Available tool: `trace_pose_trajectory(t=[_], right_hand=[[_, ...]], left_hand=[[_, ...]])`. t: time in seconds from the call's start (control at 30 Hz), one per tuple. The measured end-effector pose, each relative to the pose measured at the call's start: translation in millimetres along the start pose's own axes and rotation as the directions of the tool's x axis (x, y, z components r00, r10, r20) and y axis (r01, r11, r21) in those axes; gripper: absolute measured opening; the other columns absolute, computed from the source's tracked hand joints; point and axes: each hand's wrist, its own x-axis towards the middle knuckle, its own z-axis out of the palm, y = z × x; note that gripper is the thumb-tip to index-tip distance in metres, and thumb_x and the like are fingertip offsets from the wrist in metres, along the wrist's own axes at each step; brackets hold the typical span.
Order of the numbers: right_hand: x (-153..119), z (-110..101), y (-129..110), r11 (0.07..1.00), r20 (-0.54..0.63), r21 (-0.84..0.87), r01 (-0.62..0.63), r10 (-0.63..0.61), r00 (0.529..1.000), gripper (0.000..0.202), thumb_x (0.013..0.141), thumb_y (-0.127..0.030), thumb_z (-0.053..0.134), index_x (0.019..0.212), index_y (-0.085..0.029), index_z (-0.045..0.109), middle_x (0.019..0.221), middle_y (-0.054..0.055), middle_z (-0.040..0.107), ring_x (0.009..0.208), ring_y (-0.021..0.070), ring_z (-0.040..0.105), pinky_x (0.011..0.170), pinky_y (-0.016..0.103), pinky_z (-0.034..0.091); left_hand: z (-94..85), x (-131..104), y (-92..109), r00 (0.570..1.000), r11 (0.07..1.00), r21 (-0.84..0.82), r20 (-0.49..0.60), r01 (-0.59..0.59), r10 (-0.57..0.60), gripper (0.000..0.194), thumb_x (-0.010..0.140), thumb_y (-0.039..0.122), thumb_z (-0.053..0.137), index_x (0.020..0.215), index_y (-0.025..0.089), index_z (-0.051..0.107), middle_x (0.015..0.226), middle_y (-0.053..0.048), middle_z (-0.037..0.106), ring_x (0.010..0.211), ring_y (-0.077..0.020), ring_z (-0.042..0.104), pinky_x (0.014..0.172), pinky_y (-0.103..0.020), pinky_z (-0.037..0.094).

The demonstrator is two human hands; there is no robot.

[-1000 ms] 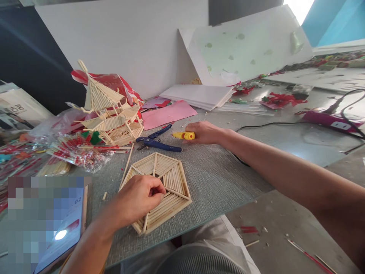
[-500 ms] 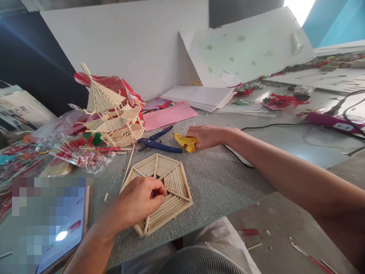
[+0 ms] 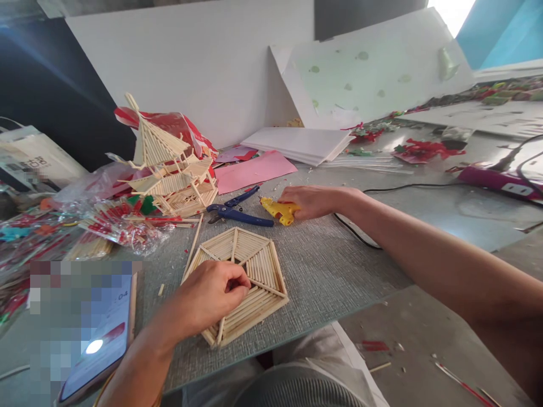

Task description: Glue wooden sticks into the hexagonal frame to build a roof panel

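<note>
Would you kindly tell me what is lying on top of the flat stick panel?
The left hand rests on the stick panel, fingers curled at its middle. Whatever lies beneath the hand is covered; the rest of the panel shows bare sticks.

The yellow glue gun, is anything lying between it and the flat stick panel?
Nothing visible does. The yellow glue gun, gripped in the right hand, faces bare mat before the flat hexagonal stick panel. The blue-handled pliers lie left.

Hexagonal stick panel, lower centre: pale natural wood, striped in parallel sticks; stick tower model, centre left, same pale wood. Glue gun, centre: yellow; pliers beside it: blue handles. Paper sheet, upper centre: pink; table mat: grey woven texture; power strip, right edge: magenta.
</note>
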Motion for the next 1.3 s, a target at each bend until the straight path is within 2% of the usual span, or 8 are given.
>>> trace_pose_trajectory(t=[0.4,0.93,1.3], right_hand=[[-1.0,-4.4,-3.2,1.0,0.039,-0.011,-0.019,0.019,0.999,0.037,0.068,-0.026,0.057,0.104,-0.018,0.058,0.105,0.009,0.054,0.095,0.0262,0.052,0.082,0.038,0.039],[-2.2,-5.3,-3.0,0.999,0.047,-0.031,-0.008,0.009,0.999,0.036,0.069,-0.027,0.056,0.105,-0.019,0.056,0.104,0.008,0.054,0.091,0.0238,0.052,0.079,0.036,0.04],[-2.2,-7.2,-5.8,0.998,0.075,-0.049,-0.027,0.03,0.997,0.029,0.07,-0.024,0.054,0.098,-0.016,0.055,0.098,0.008,0.053,0.089,0.0225,0.052,0.079,0.034,0.039]], left_hand=[[-2.5,-1.3,2.5,1.0,1.0,-0.001,-0.006,0.024,-0.024,0.021,0.075,0.029,0.049,0.076,0.019,0.067,0.067,0.0,0.063,0.059,-0.0105,0.052,0.059,-0.025,0.035],[-1.4,0.3,1.2,1.0,1.0,0.016,-0.006,0.02,-0.02,0.022,0.075,0.03,0.048,0.072,0.018,0.067,0.065,0.0,0.063,0.058,-0.01,0.051,0.056,-0.024,0.034],[0.2,-0.1,-0.5,1.0,1.0,0.005,-0.008,0.002,-0.002,0.024,0.075,0.029,0.047,0.072,0.018,0.067,0.065,0.0,0.063,0.058,-0.0104,0.051,0.057,-0.025,0.034]])
